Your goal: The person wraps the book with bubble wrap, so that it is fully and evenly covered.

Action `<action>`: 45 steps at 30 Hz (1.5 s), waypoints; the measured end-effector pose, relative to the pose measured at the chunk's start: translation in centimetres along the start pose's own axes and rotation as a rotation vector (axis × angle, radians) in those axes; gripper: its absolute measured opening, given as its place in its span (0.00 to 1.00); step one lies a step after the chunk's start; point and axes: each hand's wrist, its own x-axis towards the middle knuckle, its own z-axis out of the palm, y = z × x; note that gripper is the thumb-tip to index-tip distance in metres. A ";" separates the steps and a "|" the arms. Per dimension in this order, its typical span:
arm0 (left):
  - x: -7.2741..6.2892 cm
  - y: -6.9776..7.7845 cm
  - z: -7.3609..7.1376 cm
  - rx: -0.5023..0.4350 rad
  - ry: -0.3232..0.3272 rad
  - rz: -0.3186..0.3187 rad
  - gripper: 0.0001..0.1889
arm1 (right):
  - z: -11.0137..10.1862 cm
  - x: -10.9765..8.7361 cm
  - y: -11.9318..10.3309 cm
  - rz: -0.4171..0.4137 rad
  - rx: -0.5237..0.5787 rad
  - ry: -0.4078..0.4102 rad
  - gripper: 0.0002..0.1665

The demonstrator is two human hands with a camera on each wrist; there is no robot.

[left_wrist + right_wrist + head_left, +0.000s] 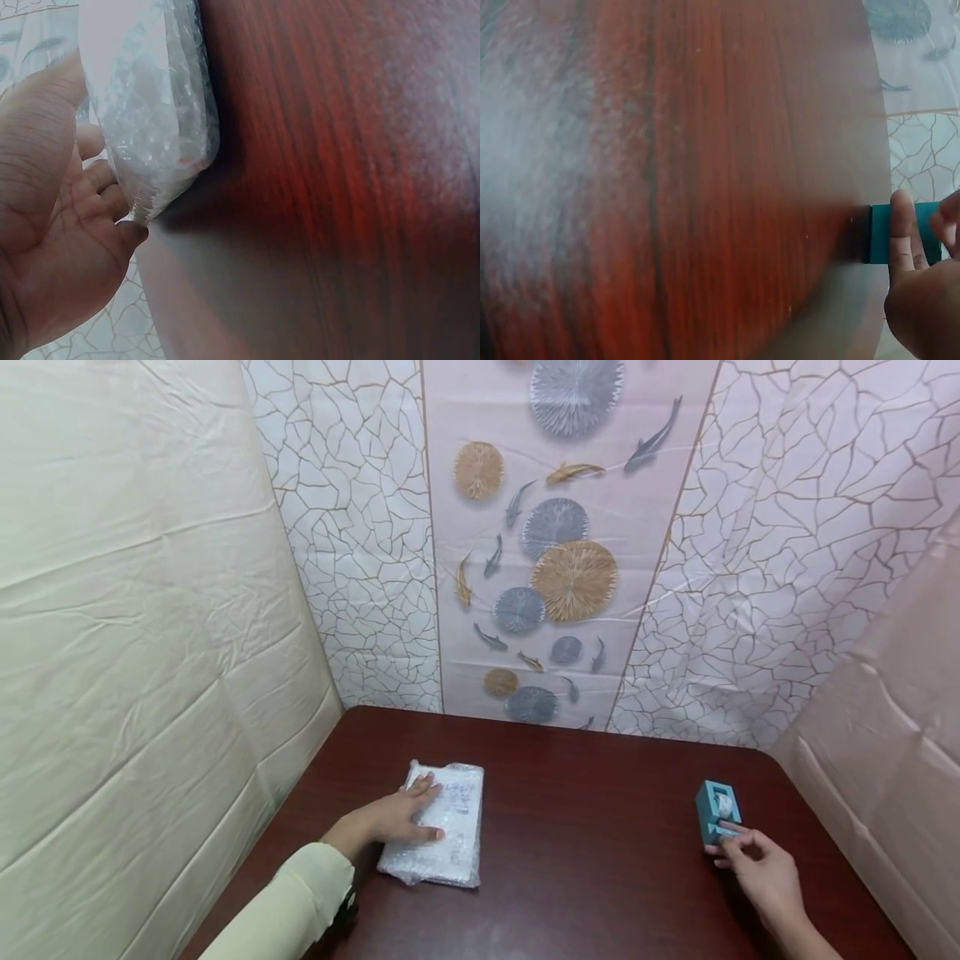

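A flat white package in bubble wrap (456,852) lies on the left half of the table, with blurred print on its upper face. My left hand (399,817) rests on its left side, fingers spread over the top. From the left wrist view, the fingers (105,180) touch the wrapped edge. At the table's right side stands a teal tape dispenser (707,810) holding a roll of clear tape (723,804). My right hand (768,870) grips its near end between thumb and fingers. Whether a strip of tape is pinched there is too small to tell.
The dark red-brown wooden table (577,843) spans between both hands. Behind it hangs a patterned cloth (375,568) with fish and round shapes. Pale cloth walls (150,610) close in the left and right sides.
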 end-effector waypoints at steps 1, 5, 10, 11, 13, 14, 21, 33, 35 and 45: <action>0.0 0.0 0.0 0.000 -0.002 -0.001 0.52 | 0.0 -0.2 -0.1 -0.023 -0.021 0.003 0.11; 0.0 -0.1 0.1 0.006 -0.009 0.005 0.52 | -0.2 -1.1 -0.3 -0.142 -0.104 0.005 0.14; 0.2 -0.3 0.0 0.007 -0.002 0.006 0.52 | -0.4 -1.4 -0.8 -0.233 -0.237 0.069 0.14; 0.3 -0.3 0.0 0.009 -0.001 0.005 0.52 | -0.4 -1.4 -0.9 -0.245 -0.260 0.082 0.13; 0.3 -0.4 0.0 0.008 -0.002 0.001 0.52 | -0.5 -1.5 -1.1 -0.271 -0.284 0.094 0.12; 0.4 -0.4 0.0 0.007 -0.002 -0.001 0.52 | -0.5 -1.6 -1.2 -0.286 -0.296 0.098 0.11; 0.3 -0.5 0.0 -0.003 -0.006 -0.001 0.52 | 0.7 -2.2 -2.5 -0.400 -0.271 0.143 0.07; 0.3 -0.5 -0.4 -0.033 -0.003 -0.011 0.52 | 4.1 -2.5 -4.4 -0.605 -0.165 0.117 0.03; 0.4 -0.7 -0.4 -0.038 -0.003 -0.007 0.52 | 4.4 -2.6 -4.6 -0.629 -0.155 0.106 0.05; 0.4 -1.2 -0.3 -0.085 -0.024 0.042 0.44 | 6.7 -3.0 -5.9 -0.613 -0.146 0.015 0.03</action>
